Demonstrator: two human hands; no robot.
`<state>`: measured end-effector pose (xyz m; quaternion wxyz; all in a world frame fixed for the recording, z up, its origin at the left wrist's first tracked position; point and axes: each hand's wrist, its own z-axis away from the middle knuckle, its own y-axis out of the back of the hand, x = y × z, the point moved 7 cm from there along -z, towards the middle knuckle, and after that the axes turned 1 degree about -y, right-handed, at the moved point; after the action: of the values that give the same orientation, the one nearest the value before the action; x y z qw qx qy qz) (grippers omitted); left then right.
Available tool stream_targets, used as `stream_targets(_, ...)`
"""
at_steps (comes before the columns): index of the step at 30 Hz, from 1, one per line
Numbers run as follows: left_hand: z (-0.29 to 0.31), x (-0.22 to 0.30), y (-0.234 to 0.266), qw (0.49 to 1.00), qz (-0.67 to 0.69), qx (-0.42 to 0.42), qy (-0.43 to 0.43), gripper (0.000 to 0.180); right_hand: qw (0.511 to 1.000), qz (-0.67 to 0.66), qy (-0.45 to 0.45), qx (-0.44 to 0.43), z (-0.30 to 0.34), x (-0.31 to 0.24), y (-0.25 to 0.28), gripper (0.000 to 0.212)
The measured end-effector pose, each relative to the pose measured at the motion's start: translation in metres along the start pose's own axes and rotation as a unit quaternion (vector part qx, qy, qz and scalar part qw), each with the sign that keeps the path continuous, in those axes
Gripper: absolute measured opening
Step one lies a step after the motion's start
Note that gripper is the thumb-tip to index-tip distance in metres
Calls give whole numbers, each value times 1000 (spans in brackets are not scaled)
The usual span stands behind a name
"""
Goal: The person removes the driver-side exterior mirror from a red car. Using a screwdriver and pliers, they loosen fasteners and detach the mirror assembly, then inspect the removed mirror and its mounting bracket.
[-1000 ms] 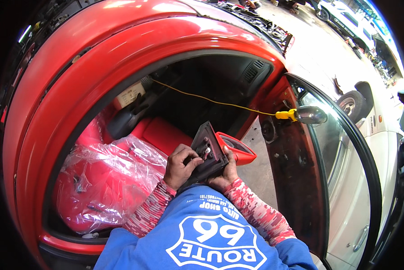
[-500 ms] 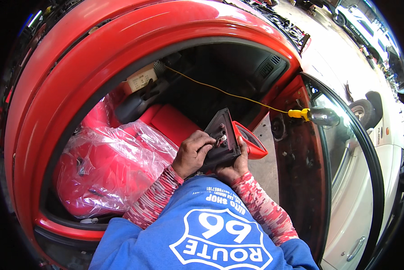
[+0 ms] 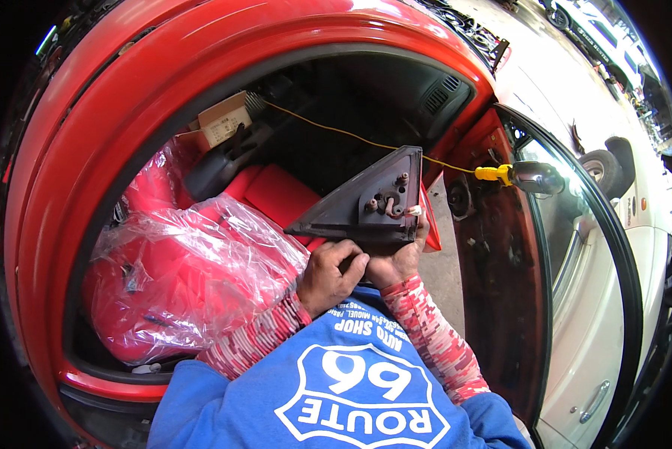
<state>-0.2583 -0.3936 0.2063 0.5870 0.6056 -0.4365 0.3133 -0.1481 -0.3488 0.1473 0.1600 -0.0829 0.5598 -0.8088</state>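
Both hands, left hand (image 3: 332,275) and right hand (image 3: 396,258), close firmly around a black triangular mirror mount (image 3: 369,206) beside a red car's open door (image 3: 500,247).

The mirror base (image 3: 373,206) was matt black plastic, slightly dusty, with small metal studs. Glossy red paint covered the car body (image 3: 89,112) at ten o'clock. Clear, crinkled plastic film (image 3: 193,269) wrapped the red seat at eight o'clock. The sleeves (image 3: 433,340) were patterned knit cloth. The door (image 3: 598,314) at three o'clock was smooth white.
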Motion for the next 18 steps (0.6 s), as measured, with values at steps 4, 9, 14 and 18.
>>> stream_targets(4,-1,-12,-1,991,80,111,-9,20,999,6,-4,-45,-1,2,-7,73)
stream_targets(9,-23,-35,-17,976,198,87,31,41,999,9,34,14,-5,-2,4,75)
stream_targets(14,-34,-48,-23,987,101,125,1,39,999,12,47,12,-5,-4,8,71)
stream_targets(18,-32,-56,-28,990,56,128,-22,39,998,-3,67,0,-6,-7,6,64)
